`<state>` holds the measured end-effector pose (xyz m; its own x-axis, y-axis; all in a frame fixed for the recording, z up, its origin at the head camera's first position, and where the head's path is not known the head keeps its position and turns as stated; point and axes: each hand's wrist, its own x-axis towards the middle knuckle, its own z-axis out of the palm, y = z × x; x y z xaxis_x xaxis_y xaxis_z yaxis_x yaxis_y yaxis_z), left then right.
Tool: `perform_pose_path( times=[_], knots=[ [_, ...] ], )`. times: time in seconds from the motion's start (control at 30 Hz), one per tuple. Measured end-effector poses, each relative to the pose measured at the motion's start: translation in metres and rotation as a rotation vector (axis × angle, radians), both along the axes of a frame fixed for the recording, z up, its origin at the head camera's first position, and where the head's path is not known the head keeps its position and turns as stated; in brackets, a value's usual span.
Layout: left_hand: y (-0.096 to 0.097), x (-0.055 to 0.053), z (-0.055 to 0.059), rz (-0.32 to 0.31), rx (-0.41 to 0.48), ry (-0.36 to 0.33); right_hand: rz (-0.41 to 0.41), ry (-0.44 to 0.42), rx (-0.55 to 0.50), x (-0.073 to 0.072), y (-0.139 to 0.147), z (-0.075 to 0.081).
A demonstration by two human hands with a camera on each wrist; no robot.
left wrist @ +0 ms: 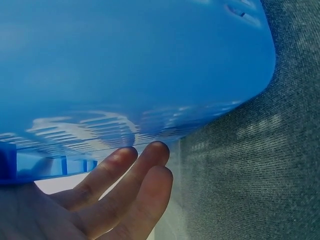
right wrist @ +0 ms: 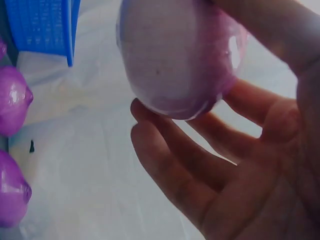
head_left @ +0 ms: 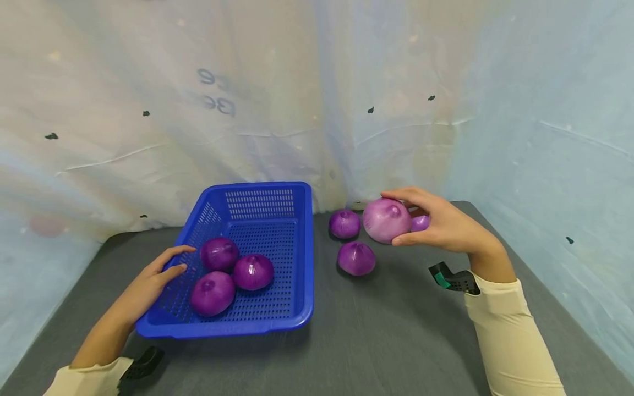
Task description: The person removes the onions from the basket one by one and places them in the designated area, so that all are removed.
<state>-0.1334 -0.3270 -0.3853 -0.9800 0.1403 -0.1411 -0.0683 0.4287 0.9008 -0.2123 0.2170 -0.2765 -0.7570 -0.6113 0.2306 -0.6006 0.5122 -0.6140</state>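
My right hand [head_left: 446,223] grips a pale purple onion [head_left: 386,220] between thumb and fingers, raised above the table; the right wrist view shows the onion [right wrist: 175,60] from close by. Two darker purple onions, one farther back [head_left: 344,224] and one nearer [head_left: 356,258], lie left of that hand. A further purple piece [head_left: 420,223] shows partly behind the held onion. At the left rim of the blue basket [head_left: 304,264], my left hand [head_left: 151,283] holds on, thumb and a finger over the rim, other fingers [left wrist: 150,195] beneath it outside. Three purple onions [head_left: 213,294] sit in the basket.
A dark grey table [head_left: 366,341] carries the basket and the loose onions. Light plastic sheeting [head_left: 277,110] hangs behind the table, with a bluish sheet [head_left: 559,165] along the right side. Dark wrist straps [head_left: 458,279] are on both arms.
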Motion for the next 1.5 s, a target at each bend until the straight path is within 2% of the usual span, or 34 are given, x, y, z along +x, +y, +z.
perform_pose_path(
  times=[0.23, 0.43, 0.6, 0.93, 1.27, 1.5],
  knots=[
    [-0.002, 0.003, -0.005, 0.002, -0.032, 0.005, -0.006, -0.007, 0.066, -0.009, 0.009, -0.008],
    [0.0, 0.0, -0.002, 0.005, -0.056, 0.003, -0.025, -0.063, 0.088, -0.019, 0.015, -0.017],
    [0.001, -0.001, -0.002, 0.011, -0.046, -0.007, -0.013, -0.114, 0.104, -0.03, 0.019, -0.028],
    [0.0, -0.001, -0.001, 0.011, -0.029, 0.004, -0.042, -0.209, 0.14, -0.05, 0.026, -0.052],
    [-0.001, -0.001, 0.001, 0.008, -0.02, 0.005, -0.055, -0.269, 0.186, -0.059, 0.029, -0.07],
    [-0.001, -0.001, 0.0, 0.009, -0.01, -0.011, -0.053, -0.245, 0.229, -0.058, 0.029, -0.075]
  ],
)
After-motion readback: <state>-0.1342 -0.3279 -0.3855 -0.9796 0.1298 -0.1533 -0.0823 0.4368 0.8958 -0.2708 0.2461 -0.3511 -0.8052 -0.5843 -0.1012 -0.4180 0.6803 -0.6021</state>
